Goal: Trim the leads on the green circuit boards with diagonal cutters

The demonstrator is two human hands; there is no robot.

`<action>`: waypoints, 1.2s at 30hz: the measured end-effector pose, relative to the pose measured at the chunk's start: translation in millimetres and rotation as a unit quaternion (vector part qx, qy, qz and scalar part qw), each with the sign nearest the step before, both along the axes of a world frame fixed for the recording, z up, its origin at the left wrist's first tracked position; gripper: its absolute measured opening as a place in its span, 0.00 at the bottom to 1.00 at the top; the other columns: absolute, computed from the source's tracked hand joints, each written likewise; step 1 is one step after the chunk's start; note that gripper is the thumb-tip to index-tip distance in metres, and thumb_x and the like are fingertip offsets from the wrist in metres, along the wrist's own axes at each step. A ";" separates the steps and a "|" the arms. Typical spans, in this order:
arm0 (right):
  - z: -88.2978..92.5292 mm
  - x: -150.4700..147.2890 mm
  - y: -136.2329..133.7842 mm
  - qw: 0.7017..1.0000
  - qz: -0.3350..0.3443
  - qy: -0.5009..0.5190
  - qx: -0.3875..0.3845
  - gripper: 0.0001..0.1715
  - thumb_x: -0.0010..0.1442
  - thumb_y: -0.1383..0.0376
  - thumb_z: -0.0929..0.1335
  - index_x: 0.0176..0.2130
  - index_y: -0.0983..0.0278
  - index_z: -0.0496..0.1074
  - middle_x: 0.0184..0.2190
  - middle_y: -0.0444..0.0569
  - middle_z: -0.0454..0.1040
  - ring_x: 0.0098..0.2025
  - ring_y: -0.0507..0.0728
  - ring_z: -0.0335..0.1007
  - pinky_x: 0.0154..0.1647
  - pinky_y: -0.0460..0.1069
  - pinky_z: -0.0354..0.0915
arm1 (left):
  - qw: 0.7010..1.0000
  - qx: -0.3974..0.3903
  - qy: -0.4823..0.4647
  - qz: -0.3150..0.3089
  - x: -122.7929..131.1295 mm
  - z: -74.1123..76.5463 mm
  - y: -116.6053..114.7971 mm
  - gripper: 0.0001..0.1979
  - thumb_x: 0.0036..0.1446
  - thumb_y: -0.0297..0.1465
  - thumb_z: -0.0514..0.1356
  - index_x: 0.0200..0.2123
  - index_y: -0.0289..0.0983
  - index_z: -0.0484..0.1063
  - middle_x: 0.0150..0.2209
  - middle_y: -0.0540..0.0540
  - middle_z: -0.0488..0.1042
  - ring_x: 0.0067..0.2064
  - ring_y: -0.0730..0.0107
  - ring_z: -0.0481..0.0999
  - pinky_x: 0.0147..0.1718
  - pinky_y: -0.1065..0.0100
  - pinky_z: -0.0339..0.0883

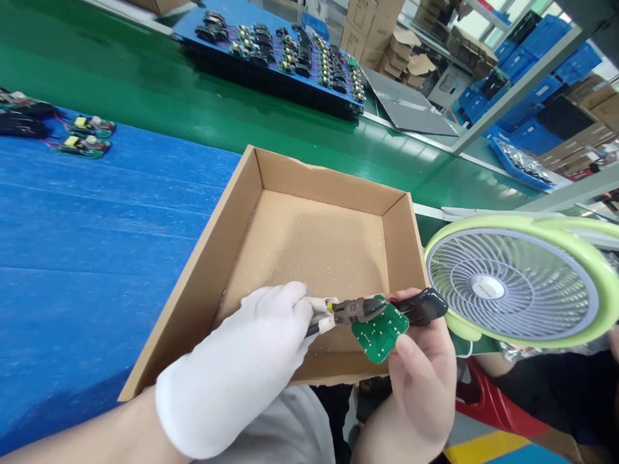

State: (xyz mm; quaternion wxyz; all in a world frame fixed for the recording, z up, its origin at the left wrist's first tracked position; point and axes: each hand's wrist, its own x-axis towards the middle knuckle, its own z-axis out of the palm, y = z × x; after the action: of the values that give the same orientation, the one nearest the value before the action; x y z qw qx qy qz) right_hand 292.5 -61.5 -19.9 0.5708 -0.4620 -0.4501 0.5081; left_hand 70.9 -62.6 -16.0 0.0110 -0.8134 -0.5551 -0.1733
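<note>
My left hand (pixel 256 348), in a white glove, is closed round the handles of a pair of side cutters (pixel 352 312). The jaws of the cutters lie against the upper edge of a green circuit board (pixel 380 338), solder side showing. Between thumb and fingers, my bare right hand (pixel 420 370) grips the board. A glossy black part (pixel 428 305) rests on the same hand's fingers, beside the board, with a bit of red wire near it. Below both hands is a shallow cardboard box (pixel 319 241) with small pale bits scattered on its bottom.
A green and lilac fan (pixel 512 283) stands right of the box. Beyond the box, a blue board (pixel 191 32) carries rows of circuit boards and black parts. More boards (pixel 82 145) lie at left on the blue mat (pixel 97 238). Another person's arm (pixel 498 365) shows at right.
</note>
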 end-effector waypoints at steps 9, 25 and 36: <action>8.8 -21.5 1.2 0.998 -0.060 0.019 0.018 0.16 0.63 0.58 0.83 0.49 0.55 0.83 0.42 0.48 0.88 0.43 0.62 0.90 0.44 0.55 0.86 | 0.998 0.018 -0.036 -0.039 -2.6 2.3 4.1 0.14 0.58 0.17 0.56 0.32 0.41 0.75 0.31 0.46 0.77 0.28 0.57 0.78 0.26 0.59 0.67; 6.6 -13.9 1.1 0.999 -0.029 0.013 0.027 0.14 0.66 0.61 0.82 0.51 0.54 0.84 0.44 0.47 0.89 0.46 0.62 0.91 0.46 0.54 0.87 | 0.998 0.035 -0.032 -0.042 -5.2 4.2 3.2 0.14 0.54 0.16 0.57 0.32 0.42 0.75 0.31 0.45 0.77 0.30 0.55 0.78 0.28 0.58 0.68; 5.6 -21.6 -0.6 0.997 -0.070 0.010 0.027 0.16 0.64 0.58 0.82 0.50 0.55 0.81 0.43 0.49 0.88 0.45 0.64 0.91 0.44 0.56 0.86 | 0.998 -0.002 -0.018 -0.052 -6.4 1.1 1.8 0.12 0.56 0.18 0.61 0.33 0.42 0.77 0.33 0.46 0.76 0.33 0.54 0.76 0.32 0.57 0.67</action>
State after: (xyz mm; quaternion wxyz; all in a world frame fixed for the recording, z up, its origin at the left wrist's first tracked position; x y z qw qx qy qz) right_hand 270.9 -62.1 -14.3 0.6213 -0.4720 -0.4244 0.4593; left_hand 64.4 -60.8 -14.9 -0.0096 -0.8381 -0.5122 -0.1872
